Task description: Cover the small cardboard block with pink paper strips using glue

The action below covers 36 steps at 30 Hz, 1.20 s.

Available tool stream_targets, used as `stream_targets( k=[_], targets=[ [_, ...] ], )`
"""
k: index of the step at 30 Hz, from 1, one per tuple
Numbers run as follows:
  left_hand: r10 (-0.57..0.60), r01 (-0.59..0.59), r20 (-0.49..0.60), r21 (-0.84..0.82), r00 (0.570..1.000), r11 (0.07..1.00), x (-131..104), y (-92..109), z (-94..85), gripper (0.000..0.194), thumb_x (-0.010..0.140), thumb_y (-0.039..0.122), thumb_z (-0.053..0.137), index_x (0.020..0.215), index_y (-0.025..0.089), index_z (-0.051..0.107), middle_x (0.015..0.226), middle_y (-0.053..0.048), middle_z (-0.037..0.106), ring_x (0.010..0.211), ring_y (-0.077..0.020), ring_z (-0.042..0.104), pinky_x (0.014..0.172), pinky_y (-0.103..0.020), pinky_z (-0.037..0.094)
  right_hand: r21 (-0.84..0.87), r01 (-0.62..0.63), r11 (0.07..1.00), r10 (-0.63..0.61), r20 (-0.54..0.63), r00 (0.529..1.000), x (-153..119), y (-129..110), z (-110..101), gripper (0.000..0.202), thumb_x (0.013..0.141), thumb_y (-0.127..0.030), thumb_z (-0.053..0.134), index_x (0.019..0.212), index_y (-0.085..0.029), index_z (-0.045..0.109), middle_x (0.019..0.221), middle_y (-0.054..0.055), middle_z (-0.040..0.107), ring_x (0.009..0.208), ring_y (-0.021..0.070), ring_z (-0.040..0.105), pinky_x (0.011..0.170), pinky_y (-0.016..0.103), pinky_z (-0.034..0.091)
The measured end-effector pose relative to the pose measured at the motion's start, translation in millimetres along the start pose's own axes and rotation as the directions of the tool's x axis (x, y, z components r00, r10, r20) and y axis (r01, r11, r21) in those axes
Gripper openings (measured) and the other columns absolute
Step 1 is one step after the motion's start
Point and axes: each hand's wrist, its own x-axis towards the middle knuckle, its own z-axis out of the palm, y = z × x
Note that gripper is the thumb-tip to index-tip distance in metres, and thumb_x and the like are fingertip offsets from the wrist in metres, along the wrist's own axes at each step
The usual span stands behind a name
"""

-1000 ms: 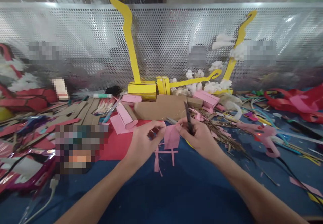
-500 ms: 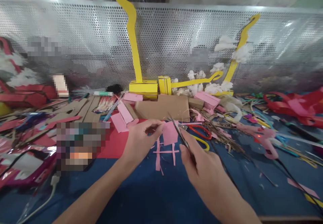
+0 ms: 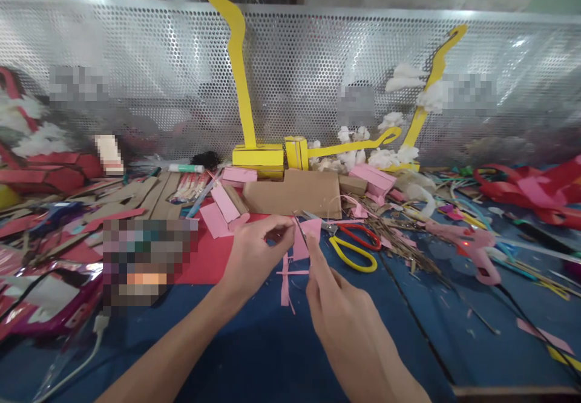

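Observation:
My left hand (image 3: 261,252) is closed in a pinch at the middle of the table; whatever its fingertips hold is too small to make out. Close on its right, my right hand (image 3: 338,306) grips slim metal tweezers (image 3: 301,231), their tips up by the left fingertips. A pink paper piece (image 3: 300,249) lies behind and below the two hands, partly covered by them. Nearer to me are thin pink paper strips (image 3: 285,282), some crossing. Scissors (image 3: 354,255) with one red and one yellow handle rest just beyond my right hand.
A brown cardboard piece (image 3: 295,194) and yellow paper-covered boxes (image 3: 258,157) stand behind the hands, before a perforated metal screen (image 3: 318,58). Red paper (image 3: 200,261) lies left. On the right are a pink glue gun (image 3: 472,245) with its cord and a pile of thin twigs (image 3: 408,252).
My right hand has moved left and turned, bringing the tweezers' tips to my left fingertips. More of the scissors is uncovered. My left hand has hardly moved.

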Motion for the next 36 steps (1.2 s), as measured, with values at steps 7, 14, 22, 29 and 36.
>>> stream_targets(
  k=[7, 14, 22, 29, 36],
  targets=[
    [0.011, -0.011, 0.008, -0.011, 1.000, 1.000, -0.3, -1.3, 0.2, 0.013, 0.087, 0.014, 0.061, 0.082, 0.021, 0.071, 0.076, 0.003, 0.073, 0.068, -0.0135, 0.065, 0.069, -0.023, 0.053, -0.032, 0.013, 0.999, -0.013, -0.022, 1.000, 0.9, -0.2, 0.0, 0.075, 0.095, -0.010, 0.037, 0.165, -0.018, 0.012, 0.067, 0.008, 0.071, 0.043, 0.0242, 0.063, 0.035, 0.029, 0.041],
    [0.017, -0.017, 0.007, -0.005, 1.000, 1.000, -0.3, 2.9, -1.1, 0.013, 0.089, 0.015, 0.060, 0.080, 0.019, 0.069, 0.074, 0.003, 0.072, 0.068, -0.0123, 0.063, 0.069, -0.021, 0.052, -0.107, 0.009, 0.994, -0.013, -0.038, 0.999, 2.7, -3.4, -1.3, 0.070, 0.095, -0.007, 0.038, 0.163, -0.013, 0.021, 0.067, 0.004, 0.071, 0.045, 0.0193, 0.065, 0.038, 0.024, 0.041],
    [0.013, -0.013, 0.000, -0.026, 1.000, 1.000, 0.1, 1.7, -1.0, 0.013, 0.087, 0.013, 0.060, 0.080, 0.019, 0.068, 0.075, 0.003, 0.071, 0.068, -0.0113, 0.063, 0.069, -0.020, 0.052, -0.124, 0.032, 0.992, -0.040, -0.061, 0.997, -0.5, -6.3, -2.0, 0.071, 0.096, -0.006, 0.037, 0.164, -0.011, 0.016, 0.068, 0.004, 0.072, 0.046, 0.0183, 0.066, 0.038, 0.023, 0.043],
    [0.013, -0.014, -0.006, -0.038, 1.000, 0.999, -0.5, 0.0, -1.1, 0.012, 0.087, 0.014, 0.060, 0.081, 0.019, 0.068, 0.077, 0.002, 0.071, 0.069, -0.0115, 0.063, 0.069, -0.021, 0.052, -0.148, 0.023, 0.989, -0.030, -0.048, 0.998, 0.6, -8.4, -4.0, 0.073, 0.094, -0.004, 0.039, 0.164, -0.012, 0.018, 0.070, 0.004, 0.072, 0.047, 0.0177, 0.066, 0.039, 0.023, 0.044],
    [0.018, -0.018, -0.006, -0.026, 1.000, 1.000, -0.3, -0.1, -2.4, 0.011, 0.089, 0.015, 0.060, 0.083, 0.020, 0.069, 0.079, 0.001, 0.072, 0.070, -0.0119, 0.064, 0.070, -0.021, 0.053, -0.179, 0.022, 0.984, -0.028, -0.029, 0.999, 1.9, -8.7, -2.1, 0.074, 0.089, 0.000, 0.039, 0.161, -0.011, 0.025, 0.067, 0.003, 0.071, 0.047, 0.0184, 0.066, 0.040, 0.023, 0.046]
  ],
)
